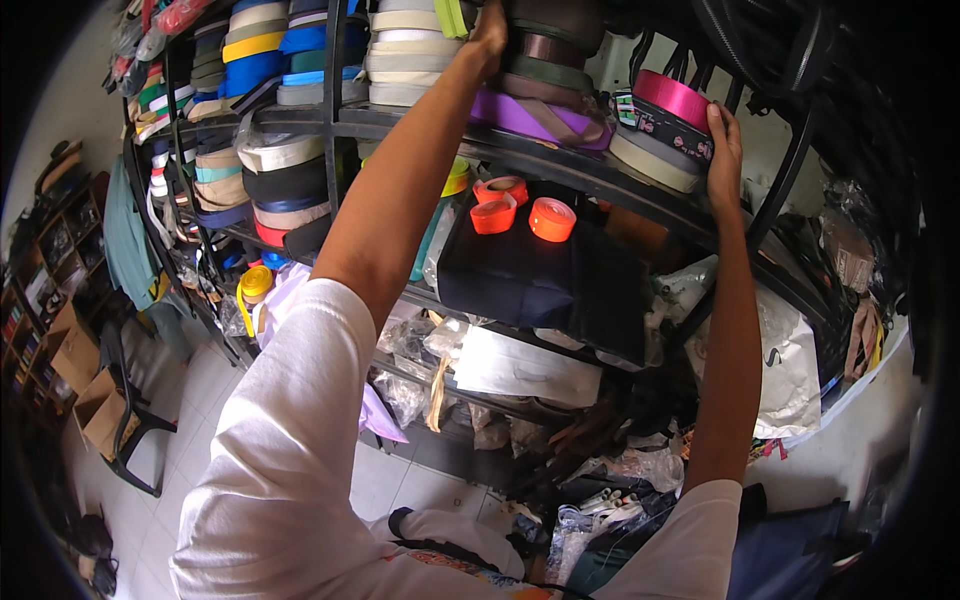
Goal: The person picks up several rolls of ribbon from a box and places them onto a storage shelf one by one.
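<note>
Left hand (488, 40) at 12 o'clock and right hand (725, 150) at 2, raised to a black rack (334, 85) of rolls.
The right lays its fingers along the side of three stacked rolls at 2 o'clock: one pink roll (672, 100), one black patterned roll (668, 131), one cream roll (650, 163); whether it pinches them I cannot tell. The left reaches beside a brown roll (548, 50), its fingertips cut off, so its grip cannot be told. Three orange rolls (552, 221) sit near 1 o'clock on a black case (510, 270). Between 8 and 9 o'clock stand two open cardboard boxes (104, 418), one on a black chair (148, 428), contents unclear.
</note>
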The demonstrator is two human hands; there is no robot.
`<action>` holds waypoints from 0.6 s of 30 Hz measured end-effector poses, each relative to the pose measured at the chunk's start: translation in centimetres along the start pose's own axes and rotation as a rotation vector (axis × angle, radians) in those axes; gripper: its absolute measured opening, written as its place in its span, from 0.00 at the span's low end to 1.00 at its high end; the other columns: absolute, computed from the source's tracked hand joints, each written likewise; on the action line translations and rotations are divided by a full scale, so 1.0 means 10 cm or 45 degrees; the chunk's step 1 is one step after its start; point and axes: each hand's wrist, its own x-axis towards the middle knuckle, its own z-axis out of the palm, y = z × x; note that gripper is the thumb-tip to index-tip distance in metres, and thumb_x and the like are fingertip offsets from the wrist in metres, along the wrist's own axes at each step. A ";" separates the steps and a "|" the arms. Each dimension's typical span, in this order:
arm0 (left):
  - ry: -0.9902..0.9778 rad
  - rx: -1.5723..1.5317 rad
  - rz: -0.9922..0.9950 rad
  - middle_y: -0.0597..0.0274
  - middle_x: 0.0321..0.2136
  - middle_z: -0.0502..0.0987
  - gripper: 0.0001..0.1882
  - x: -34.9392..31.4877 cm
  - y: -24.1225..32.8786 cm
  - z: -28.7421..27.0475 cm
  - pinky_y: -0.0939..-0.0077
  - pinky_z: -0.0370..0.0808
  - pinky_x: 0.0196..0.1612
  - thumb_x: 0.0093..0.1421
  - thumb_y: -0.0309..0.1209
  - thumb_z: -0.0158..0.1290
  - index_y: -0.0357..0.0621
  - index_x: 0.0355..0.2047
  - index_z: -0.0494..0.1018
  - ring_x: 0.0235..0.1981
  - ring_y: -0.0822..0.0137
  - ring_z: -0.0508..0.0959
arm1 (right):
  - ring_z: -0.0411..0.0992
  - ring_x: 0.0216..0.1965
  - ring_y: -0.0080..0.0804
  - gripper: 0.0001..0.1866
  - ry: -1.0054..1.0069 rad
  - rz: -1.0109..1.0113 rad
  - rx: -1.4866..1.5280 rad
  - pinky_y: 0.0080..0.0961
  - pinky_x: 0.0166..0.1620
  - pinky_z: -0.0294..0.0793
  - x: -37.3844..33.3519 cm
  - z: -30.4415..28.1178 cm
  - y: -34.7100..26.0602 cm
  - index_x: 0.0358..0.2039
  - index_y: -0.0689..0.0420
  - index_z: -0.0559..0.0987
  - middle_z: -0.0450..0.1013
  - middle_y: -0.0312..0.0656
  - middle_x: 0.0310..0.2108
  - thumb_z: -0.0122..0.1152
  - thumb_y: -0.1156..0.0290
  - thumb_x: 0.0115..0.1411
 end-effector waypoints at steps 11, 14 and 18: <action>0.063 0.066 -0.031 0.40 0.59 0.62 0.40 0.13 -0.11 -0.04 0.59 0.56 0.62 0.64 0.59 0.30 0.35 0.59 0.62 0.62 0.47 0.60 | 0.63 0.58 0.40 0.42 -0.016 0.064 -0.058 0.29 0.61 0.55 0.05 0.00 0.09 0.59 0.61 0.66 0.66 0.52 0.55 0.46 0.35 0.59; 0.213 0.276 0.122 0.34 0.55 0.64 0.37 0.05 -0.06 -0.06 0.56 0.60 0.60 0.63 0.55 0.38 0.28 0.55 0.62 0.60 0.44 0.62 | 0.63 0.57 0.39 0.40 0.008 0.040 -0.053 0.29 0.61 0.55 0.06 0.06 0.05 0.58 0.60 0.68 0.67 0.51 0.55 0.44 0.37 0.61; 0.461 0.617 0.860 0.32 0.44 0.66 0.21 -1.04 -0.13 0.42 0.52 0.63 0.52 0.60 0.35 0.49 0.24 0.43 0.63 0.50 0.41 0.66 | 0.67 0.53 0.37 0.35 0.096 -0.019 -0.119 0.28 0.58 0.59 0.12 -0.20 0.25 0.54 0.61 0.72 0.71 0.50 0.51 0.44 0.41 0.64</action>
